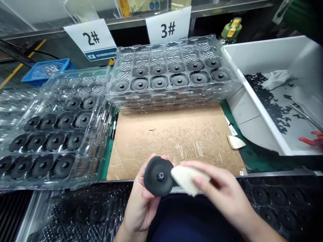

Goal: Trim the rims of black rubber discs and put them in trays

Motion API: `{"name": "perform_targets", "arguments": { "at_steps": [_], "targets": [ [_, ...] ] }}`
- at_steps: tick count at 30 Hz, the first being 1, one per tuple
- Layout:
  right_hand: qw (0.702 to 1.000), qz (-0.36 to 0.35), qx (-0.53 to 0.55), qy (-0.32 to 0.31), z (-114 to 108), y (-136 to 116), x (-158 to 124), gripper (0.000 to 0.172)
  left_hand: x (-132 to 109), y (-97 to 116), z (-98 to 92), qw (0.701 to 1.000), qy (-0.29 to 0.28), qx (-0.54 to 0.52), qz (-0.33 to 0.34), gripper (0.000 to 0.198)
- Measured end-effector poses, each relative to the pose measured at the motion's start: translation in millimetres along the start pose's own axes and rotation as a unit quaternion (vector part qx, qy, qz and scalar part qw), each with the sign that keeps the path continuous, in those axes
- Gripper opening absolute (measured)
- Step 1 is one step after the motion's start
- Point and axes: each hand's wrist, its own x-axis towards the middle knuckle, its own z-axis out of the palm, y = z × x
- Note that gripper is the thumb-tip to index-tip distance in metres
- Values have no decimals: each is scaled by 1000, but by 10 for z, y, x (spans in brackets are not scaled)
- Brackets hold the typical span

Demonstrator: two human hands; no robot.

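Note:
Held up by my left hand [142, 205] is a black round disc [157, 188] with a small raised hub at its centre, its face turned toward me. The fingers wrap behind its rim. My right hand [219, 186] pinches a cream-coloured wedge-shaped pad [185, 178], which looks like a sponge or felt block. The pad's tip is at the right rim of the disc; some motion blur hides whether they touch. Both hands are over the front edge of a worn cardboard sheet [164, 134].
Clear plastic trays [166, 97] of similar discs are stacked behind the cardboard, with more trays [88, 134] at left. A white bin [264, 117] at right holds black scraps and red-handled pliers [311, 139]. Another cream wedge [236, 142] and a black marker [114, 126] lie nearby.

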Motion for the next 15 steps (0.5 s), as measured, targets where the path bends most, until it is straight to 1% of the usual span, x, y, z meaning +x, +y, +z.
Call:
{"name": "perform_targets", "arguments": {
  "at_steps": [1, 2, 3, 4, 5, 6, 8, 9, 10, 13, 14, 15],
  "targets": [
    [999, 39, 17, 31, -51, 37, 9, 27, 0, -9, 23, 1000, -2, -2, -7, 48],
    [995, 64, 13, 72, -86, 48, 27, 27, -1, -23, 48, 1000, -3, -3, -16, 48],
    [992, 68, -2, 108, -100, 30, 49, 29, -3, -41, 74, 1000, 0, -3, -24, 47],
    [990, 49, -21, 132, -91, -13, 73, 32, -7, -59, 97, 999, 7, 0, -31, 47],
    [990, 4, -41, 135, -60, -76, 97, 35, -13, -75, 114, 999, 19, 3, -35, 47],
    [988, -59, -55, 129, -11, -147, 119, 37, -21, -85, 121, 999, 33, 5, -42, 47],
    [977, -181, -63, 91, 105, -277, 158, 36, -36, -82, 103, 997, 53, 10, -59, 45],
    [972, -220, -60, 64, 156, -322, 174, 34, -42, -70, 80, 996, 61, 13, -63, 46],
    [970, -234, -57, 31, 195, -352, 189, 31, -48, -53, 54, 996, 68, 18, -60, 47],
    [979, -187, -64, -55, 236, -382, 245, 26, -60, -24, -4, 995, 93, 36, -30, 49],
    [980, -175, -76, -56, 239, -385, 270, 26, -64, -29, -8, 995, 93, 34, -33, 50],
    [980, -171, -94, -40, 242, -389, 297, 27, -68, -38, -8, 995, 85, 32, -51, 53]
  ]
}}
